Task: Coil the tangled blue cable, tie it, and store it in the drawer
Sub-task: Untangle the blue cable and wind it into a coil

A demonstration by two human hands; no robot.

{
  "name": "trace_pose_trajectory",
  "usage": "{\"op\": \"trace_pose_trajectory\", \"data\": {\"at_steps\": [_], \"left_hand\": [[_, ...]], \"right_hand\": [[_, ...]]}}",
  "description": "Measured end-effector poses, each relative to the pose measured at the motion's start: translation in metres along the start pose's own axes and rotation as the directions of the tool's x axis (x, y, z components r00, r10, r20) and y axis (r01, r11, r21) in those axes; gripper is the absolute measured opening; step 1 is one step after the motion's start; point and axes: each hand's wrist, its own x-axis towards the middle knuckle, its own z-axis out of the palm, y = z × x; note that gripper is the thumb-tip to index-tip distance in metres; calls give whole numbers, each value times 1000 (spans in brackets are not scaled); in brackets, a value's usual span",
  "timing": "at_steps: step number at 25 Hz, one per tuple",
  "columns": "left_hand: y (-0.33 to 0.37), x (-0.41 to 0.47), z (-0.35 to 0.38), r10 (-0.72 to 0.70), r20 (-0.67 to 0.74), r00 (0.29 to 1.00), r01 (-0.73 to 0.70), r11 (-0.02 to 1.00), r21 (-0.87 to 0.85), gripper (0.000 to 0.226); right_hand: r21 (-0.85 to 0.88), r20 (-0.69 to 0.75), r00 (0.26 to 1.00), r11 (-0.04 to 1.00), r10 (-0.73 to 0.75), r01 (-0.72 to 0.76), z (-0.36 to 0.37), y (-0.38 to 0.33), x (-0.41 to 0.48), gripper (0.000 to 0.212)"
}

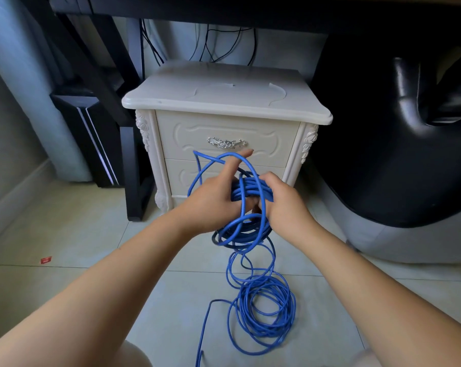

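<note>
Where the view begins, nearest the person, most of the blue cable (261, 313) lies as a loose heap of overlapping loops on the pale tiled floor (91, 234); 1 free strand trails toward the bottom edge, pointing back at the person. From the heap the cable climbs away to 2 bare hands held just above it. The left hand (213, 200) has its grip clamped on the gathered coil (250, 189), forefinger stretched forward with 1 large loop standing up over it; the right hand (282, 200) has its fingers curled round the same coil from the other side. The coil's strands run left to right between the hands, so its long axis lies across the view, and its finished turns hang down below the wrists.

This looks like the coiling step, roughly half done; nothing is tied. The next move probably calls for drawing more slack up from the heap and laying it onto the coil without snagging crossed loops.

Just beyond the hands stands a white bedside cabinet (224, 99); its top drawer (187, 133), with a silver handle (226, 143), is closed.
</note>
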Motion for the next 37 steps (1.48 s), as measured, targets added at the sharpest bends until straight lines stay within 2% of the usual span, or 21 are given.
{"op": "trace_pose_trajectory", "data": {"at_steps": [2,5,8,10,12,14,19,21,23,25,27,29,31,35,37], "left_hand": [[3,0,1,40,-15,999,-37,991,128,70],[3,1,1,26,-11,1000,-24,986,164,67],[-1,2,-1,-16,0,1000,16,977,214,75],[-1,3,-2,-44,-1,999,42,946,321,80],[2,5,-1,-68,-2,998,62,900,432,88],[5,4,1,-63,-18,998,63,874,481,90],[-7,4,3,-60,-67,996,77,954,290,80],[-9,7,4,1,-98,995,22,971,237,73],[-11,9,2,39,-160,986,-5,979,205,68],[-14,10,-8,-15,-272,962,41,995,91,61],[-22,11,-20,-97,-375,922,102,995,-6,46],[-26,9,-27,-123,-403,907,119,992,-34,33],[-24,9,-29,-134,-444,886,112,991,-76,29],[-21,10,-33,-297,-551,780,107,930,-351,25],[-22,8,-32,-320,-523,790,105,911,-399,24]], "right_hand": [[0,-2,1000,1000,8,-8,0,0,0,30],[103,39,998,993,48,-52,-4,-6,0,32],[293,272,953,932,131,-212,-12,-11,0,36],[413,365,925,871,108,-264,-12,-9,0,38],[369,339,936,902,95,-225,-5,-4,4,55],[281,279,954,941,108,-189,2,-3,6,58],[302,284,955,937,86,-174,-3,-3,9,32],[299,222,970,940,98,-164,-5,-3,10,33],[321,168,970,921,175,-221,-6,-1,12,34],[410,146,942,848,302,-336,-9,15,21,36],[475,139,899,768,416,-429,-17,30,25,28],[496,159,889,744,429,-447,-25,35,27,16],[490,192,883,738,429,-465,-26,33,26,15],[343,57,851,791,522,-507,-21,36,26,12],[323,8,867,819,499,-474,-20,35,25,13]]}}
